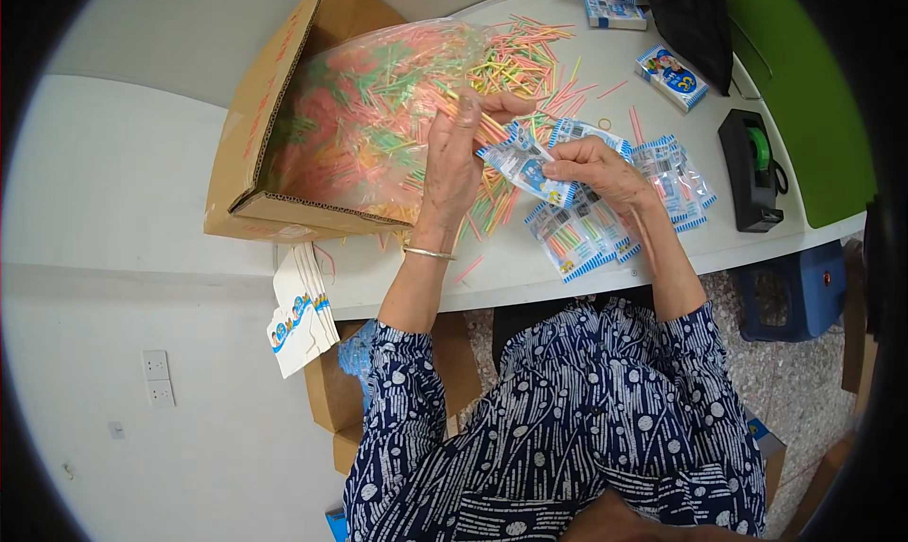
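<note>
1. Clear plastic with blue-and-white striped edges makes up the small flat packet (523, 166) that sits between both hands, above the white tabletop (530, 268).
2. The right hand (598, 168) pinches the packet's right end, thumb and fingers pressed together on the plastic.
3. The left hand (454, 154) stands upright just left of the packet, its fingers closed around a small bundle of thin coloured plastic sticks (492, 126) whose tips angle towards the packet's open end; whether they are already inside is unclear.
4. Just below the right hand lie several filled packets of the same kind (572, 239), overlapping, with more (676, 178) to its right.
5. Loose pink, green, yellow and orange sticks (525, 55) are scattered over the table behind the hands.
6. Left of the hands, a large clear plastic bag of sticks (369, 116) spills from an open brown cardboard box (246, 135) lying on its side.
7. At the far right stands a black tape dispenser with a green roll (752, 168); a small blue printed box (672, 77) lies further back.
8. A thin silver bangle (427, 253) circles the left wrist.
</note>
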Demonstrator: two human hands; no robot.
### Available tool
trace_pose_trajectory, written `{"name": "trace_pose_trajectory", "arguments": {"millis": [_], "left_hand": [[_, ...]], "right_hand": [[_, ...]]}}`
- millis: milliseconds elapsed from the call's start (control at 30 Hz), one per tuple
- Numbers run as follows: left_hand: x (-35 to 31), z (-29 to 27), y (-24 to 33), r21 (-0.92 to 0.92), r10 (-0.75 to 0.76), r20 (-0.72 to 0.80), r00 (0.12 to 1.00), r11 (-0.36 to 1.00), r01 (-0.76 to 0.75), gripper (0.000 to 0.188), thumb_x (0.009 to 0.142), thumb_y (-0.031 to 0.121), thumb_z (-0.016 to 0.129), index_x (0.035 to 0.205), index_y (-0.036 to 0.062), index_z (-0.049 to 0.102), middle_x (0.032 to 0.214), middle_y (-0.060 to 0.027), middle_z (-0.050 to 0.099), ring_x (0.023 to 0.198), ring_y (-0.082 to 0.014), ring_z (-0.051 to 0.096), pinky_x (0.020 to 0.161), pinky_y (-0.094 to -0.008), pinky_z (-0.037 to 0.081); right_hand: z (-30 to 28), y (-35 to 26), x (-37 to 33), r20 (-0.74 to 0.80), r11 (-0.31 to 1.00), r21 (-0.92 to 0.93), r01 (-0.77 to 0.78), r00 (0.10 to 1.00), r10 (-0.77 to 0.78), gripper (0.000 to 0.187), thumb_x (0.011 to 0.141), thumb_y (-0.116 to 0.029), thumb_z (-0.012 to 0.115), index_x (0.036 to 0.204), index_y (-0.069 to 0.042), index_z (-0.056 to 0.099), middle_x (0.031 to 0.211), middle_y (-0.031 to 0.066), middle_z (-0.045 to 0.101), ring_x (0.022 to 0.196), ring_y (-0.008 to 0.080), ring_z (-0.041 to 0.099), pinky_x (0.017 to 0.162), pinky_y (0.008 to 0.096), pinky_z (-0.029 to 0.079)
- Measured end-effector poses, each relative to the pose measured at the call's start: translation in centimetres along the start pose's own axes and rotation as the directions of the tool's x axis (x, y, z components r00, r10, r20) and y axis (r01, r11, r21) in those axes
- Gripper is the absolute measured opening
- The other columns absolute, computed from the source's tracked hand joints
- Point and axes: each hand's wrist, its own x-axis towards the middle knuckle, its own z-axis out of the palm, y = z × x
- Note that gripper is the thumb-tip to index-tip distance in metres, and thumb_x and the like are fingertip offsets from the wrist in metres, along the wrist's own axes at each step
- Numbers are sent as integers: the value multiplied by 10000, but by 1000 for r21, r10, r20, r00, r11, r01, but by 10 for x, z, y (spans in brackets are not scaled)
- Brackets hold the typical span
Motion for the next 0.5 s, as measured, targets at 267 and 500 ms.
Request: {"name": "trace_pose_trajectory", "arguments": {"millis": [267, 500], "left_hand": [[-12, -12, -13, 40, -53, 106, 993, 998, 49, 381, 982, 326, 467, 1176, 2, 523, 1158, -147, 605, 1036, -181, 579, 911, -329, 473], [-13, -15, -5, 491, -52, 128, 990, 871, -17, 381, 976, 304, 494, 1228, 17, 504, 1206, -133, 584, 1094, -181, 556, 949, -325, 440]], "right_hand": [[1, -1, -2, -11, 1000, 25, -3, 1000, 4, 226, 834, -214, 701, 946, -18, 714, 802, -3, 675, 703, 26, 566, 660, 182, 420], [0, 5, 1, -48, 999, 27, 22, 999, -21, 281, 860, -215, 676, 1031, 7, 696, 862, 25, 691, 777, 36, 588, 700, 191, 444]]}}
